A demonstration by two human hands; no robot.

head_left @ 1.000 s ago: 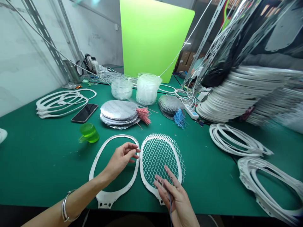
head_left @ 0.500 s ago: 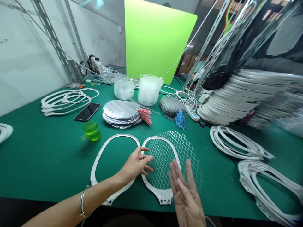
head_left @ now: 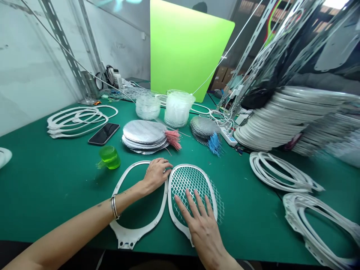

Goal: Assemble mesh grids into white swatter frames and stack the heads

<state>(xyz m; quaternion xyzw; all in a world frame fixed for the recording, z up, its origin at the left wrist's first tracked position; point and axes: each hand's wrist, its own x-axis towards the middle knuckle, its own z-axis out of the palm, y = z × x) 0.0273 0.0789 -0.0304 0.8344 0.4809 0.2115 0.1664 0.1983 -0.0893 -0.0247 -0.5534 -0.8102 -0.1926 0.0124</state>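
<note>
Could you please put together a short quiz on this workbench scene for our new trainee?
1. Which hand lies flat on the wire mesh?
2. True or false: the bangle is on the right wrist.
3. What colour are the wires at the edge of the larger stack of round metal mesh?

Key:
1. The right hand.
2. False: it is on the wrist of the left hand.
3. Pink.

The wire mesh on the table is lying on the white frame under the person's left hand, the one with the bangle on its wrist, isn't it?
Not quite. The head view shows the wire mesh on the other white frame, under the right hand. The frame under the left hand has no mesh. The bangle is on the left wrist, as you say.
</note>
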